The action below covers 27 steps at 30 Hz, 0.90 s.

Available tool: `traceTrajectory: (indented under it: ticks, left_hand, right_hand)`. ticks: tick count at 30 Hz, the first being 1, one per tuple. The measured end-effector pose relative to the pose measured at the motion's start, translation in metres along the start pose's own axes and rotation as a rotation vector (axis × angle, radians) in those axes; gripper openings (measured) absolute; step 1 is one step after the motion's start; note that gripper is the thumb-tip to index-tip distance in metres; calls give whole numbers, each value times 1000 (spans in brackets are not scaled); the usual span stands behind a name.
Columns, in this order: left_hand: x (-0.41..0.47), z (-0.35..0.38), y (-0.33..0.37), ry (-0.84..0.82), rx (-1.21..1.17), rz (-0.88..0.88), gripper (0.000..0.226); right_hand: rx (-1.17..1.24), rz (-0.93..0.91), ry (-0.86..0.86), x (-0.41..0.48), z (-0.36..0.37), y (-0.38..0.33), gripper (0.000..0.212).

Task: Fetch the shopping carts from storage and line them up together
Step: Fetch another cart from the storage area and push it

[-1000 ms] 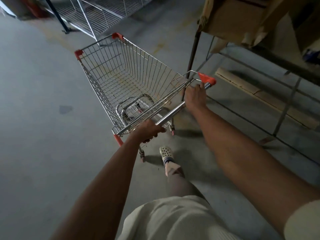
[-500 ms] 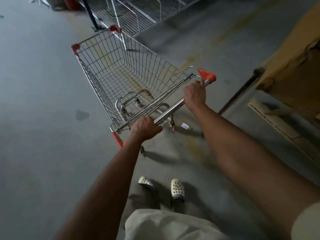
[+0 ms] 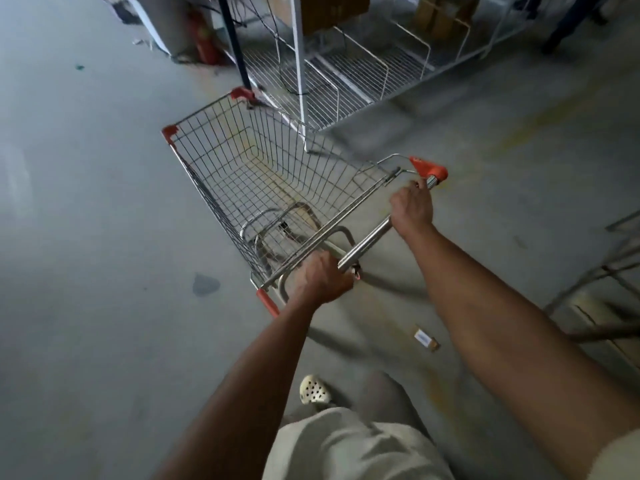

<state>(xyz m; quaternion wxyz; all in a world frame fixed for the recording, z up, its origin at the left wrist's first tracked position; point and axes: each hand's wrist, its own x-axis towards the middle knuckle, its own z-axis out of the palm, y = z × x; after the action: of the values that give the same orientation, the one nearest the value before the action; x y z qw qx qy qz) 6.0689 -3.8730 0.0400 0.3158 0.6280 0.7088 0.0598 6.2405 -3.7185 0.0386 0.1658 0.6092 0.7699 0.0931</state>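
- Both hands grip the shiny metal handle bar [image 3: 367,242] of a silver wire shopping cart [image 3: 242,174]. The left hand [image 3: 322,278] has its fingers curled over the bar near the orange end cap [image 3: 267,302]. The right hand [image 3: 412,206] is wrapped round the far end, just short of the other orange cap [image 3: 429,169].
- Both arms reach out nearly straight, the right one extended farther than the left, so the bar runs on a slant across the view.
- Nearest the camera, pale cream shorts [image 3: 346,445] fill the lower edge, with one cream perforated clog [image 3: 314,393] on the grey concrete floor [image 3: 86,237] just ahead.
- A small flat cardboard packet [image 3: 426,339] lies on the floor between the arms, apart from the cart.
- The cart stands on open floor in the middle of the view, its basket angled away to the upper left. Through the mesh bottom show the cart's own tubular lower frame and the floor.
- A dark stain [image 3: 205,285] marks the floor left of the cart.
- Beyond the cart's front corner stands a white wire shelving rack [image 3: 346,74] — its low divided bins hold brown cardboard boxes [image 3: 332,8] at the back.
- A red fire extinguisher [image 3: 204,39] stands left of the rack.
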Motion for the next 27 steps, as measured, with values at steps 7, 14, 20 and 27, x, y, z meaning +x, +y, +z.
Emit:
traceTrajectory:
  ticks: [7,14,20,27]
  left_hand:
    - [119,-80,-58,37,43,-48,13]
    - [250,-175,-127,160,102,-120,21]
    - [331,-271,-199,143,81,-206,22]
    - [391,-365,-303,378,-119,-378,22]
  right_hand:
    - [-19,-67,49,158,-38,-65,21]
    - [66,-107,58,329,-95,-144,18]
    - [96,-168,36,448,-147,-232,19]
    - [-59,-347,15,550,-211,-339,20]
